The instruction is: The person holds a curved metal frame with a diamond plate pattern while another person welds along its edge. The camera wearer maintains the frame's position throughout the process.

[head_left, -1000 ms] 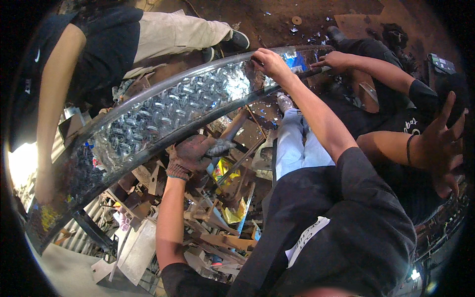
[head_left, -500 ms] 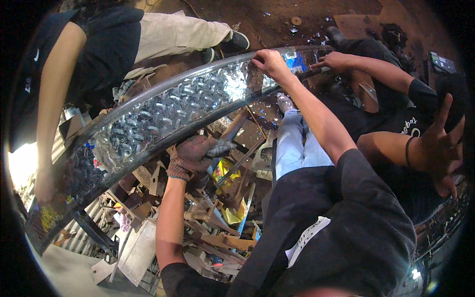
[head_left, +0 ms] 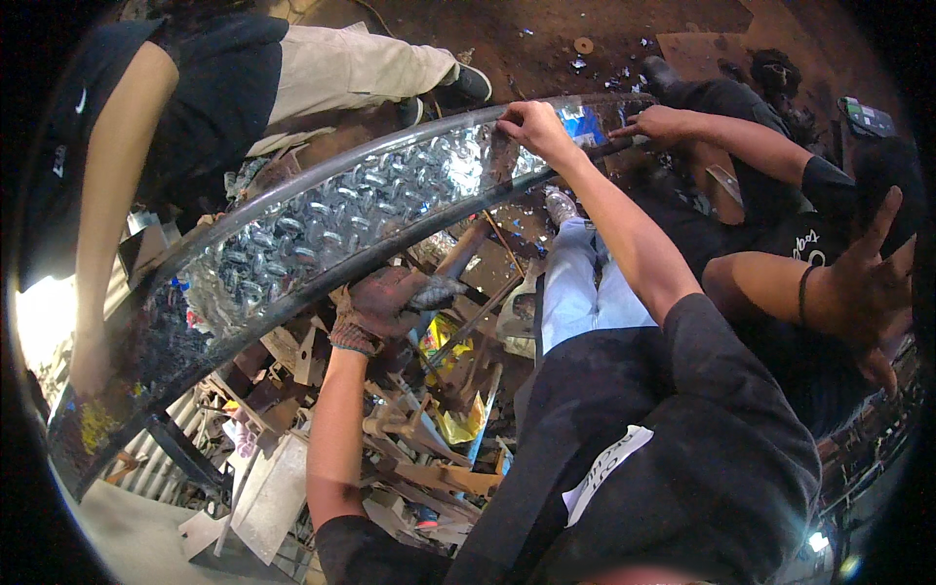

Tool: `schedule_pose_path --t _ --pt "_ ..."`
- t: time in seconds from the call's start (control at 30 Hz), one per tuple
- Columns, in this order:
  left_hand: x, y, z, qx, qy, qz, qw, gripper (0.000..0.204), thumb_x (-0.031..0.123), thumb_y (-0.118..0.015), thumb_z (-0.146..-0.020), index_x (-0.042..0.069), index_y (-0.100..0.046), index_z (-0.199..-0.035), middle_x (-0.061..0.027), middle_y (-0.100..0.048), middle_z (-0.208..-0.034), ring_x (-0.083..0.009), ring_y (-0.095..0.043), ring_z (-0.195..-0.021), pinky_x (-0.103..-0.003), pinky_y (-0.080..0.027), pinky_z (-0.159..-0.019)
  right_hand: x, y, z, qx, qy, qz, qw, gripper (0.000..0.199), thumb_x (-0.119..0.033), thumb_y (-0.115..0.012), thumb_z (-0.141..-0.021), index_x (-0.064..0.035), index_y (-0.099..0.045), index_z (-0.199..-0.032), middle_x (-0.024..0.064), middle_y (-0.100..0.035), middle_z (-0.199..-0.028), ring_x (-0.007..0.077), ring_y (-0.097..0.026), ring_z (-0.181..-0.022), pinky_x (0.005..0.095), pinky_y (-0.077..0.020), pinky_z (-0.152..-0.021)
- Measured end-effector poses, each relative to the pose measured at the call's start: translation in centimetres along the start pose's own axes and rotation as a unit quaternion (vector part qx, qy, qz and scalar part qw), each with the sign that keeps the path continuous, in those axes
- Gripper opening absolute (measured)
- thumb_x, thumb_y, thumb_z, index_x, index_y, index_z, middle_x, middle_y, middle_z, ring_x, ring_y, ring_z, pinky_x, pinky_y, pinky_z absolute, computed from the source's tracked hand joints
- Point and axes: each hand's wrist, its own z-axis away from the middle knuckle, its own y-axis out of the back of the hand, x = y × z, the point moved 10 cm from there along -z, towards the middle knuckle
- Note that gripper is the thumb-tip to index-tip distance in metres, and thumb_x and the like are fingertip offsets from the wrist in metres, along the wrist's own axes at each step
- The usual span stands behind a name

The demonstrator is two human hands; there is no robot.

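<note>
Across the view runs a long curved metal panel [head_left: 336, 210] with a shiny raised tread pattern, edged by dark tubes. My bare right hand [head_left: 541, 132] reaches to its far side, with bent fingers pressed together at the surface; what they pinch, if anything, is hidden. My left hand [head_left: 380, 304], in a dirty brown and grey work glove, is closed beneath the near tube [head_left: 390, 246]. A brownish rod [head_left: 466, 246] and a dark piece lie by its fingers, and I cannot tell which of them it grips. Blue material [head_left: 582, 127] shows near the panel's right end.
At the left, a person's forearm [head_left: 127, 205] hangs over the panel's left end. A person on the right has one hand [head_left: 663, 122] at the right end and another [head_left: 868, 292] with spread fingers. Scrap pieces [head_left: 429, 419] and a pale board [head_left: 268, 497] lie below.
My hands stay in nearly the same places. The left person's arm has shifted slightly to the right, and the panel has dropped slightly in view.
</note>
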Motion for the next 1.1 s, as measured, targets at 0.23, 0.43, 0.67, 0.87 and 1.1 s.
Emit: schedule_pose_path --t 0.23,0.43,0.67,0.87,1.1 --pt "-0.3 -0.2 -0.1 -0.007 0.012 0.004 1.000 0.051 0.045 -0.078 -0.065 0.016 -0.063 -0.104 -0.0088 -0.064 -0.090 -0.0304 -0.063 -0.080 -0.040 -0.052 -0.068 0.6 -0.4 -0.6 0.016 -0.021 0.034 0.999 0.022 -0.019 -0.069 -0.078 -0.0004 -0.069 -0.088 0.0209 -0.067 -0.082 0.0365 -0.066 -0.079 0.0420 -0.0517 -0.071" --pt "0.3 0.7 -0.2 0.013 -0.014 0.002 1.000 0.050 0.044 -0.078 -0.064 0.015 -0.063 -0.102 -0.0081 -0.063 -0.089 -0.0306 -0.064 -0.080 -0.040 -0.052 -0.068 1.7 -0.3 -0.1 0.001 -0.085 -0.035 0.996 0.026 -0.022 -0.070 -0.078 0.0011 -0.068 -0.089 0.0225 -0.066 -0.080 0.0363 -0.066 -0.077 0.0391 -0.0512 -0.069" --pt "0.0 0.1 -0.2 0.001 -0.002 -0.010 1.000 0.051 0.043 -0.078 -0.064 0.015 -0.062 -0.104 -0.0086 -0.063 -0.092 -0.0311 -0.064 -0.081 -0.040 -0.053 -0.068 0.8 -0.3 -0.4 0.016 -0.062 0.028 0.998 0.024 -0.021 -0.070 -0.078 0.0002 -0.069 -0.089 0.0216 -0.067 -0.079 0.0350 -0.067 -0.078 0.0409 -0.0525 -0.072" --pt "-0.2 0.1 -0.1 -0.007 0.011 -0.012 1.000 0.051 0.043 -0.078 -0.064 0.016 -0.062 -0.105 -0.0089 -0.064 -0.095 -0.0307 -0.064 -0.083 -0.041 -0.053 -0.070 2.1 -0.3 0.0 0.016 -0.107 -0.031 0.994 0.025 -0.022 -0.070 -0.079 0.0007 -0.068 -0.087 0.0204 -0.066 -0.077 0.0351 -0.066 -0.075 0.0396 -0.0509 -0.068" --pt "-0.2 -0.1 -0.2 -0.028 0.016 0.007 0.999 0.050 0.043 -0.077 -0.065 0.016 -0.062 -0.104 -0.0092 -0.064 -0.094 -0.0315 -0.063 -0.086 -0.041 -0.053 -0.073 1.2 -0.3 -0.3 0.024 -0.055 0.018 0.998 0.023 -0.022 -0.069 -0.079 -0.0002 -0.069 -0.087 0.0202 -0.067 -0.079 0.0351 -0.067 -0.078 0.0396 -0.0513 -0.070"
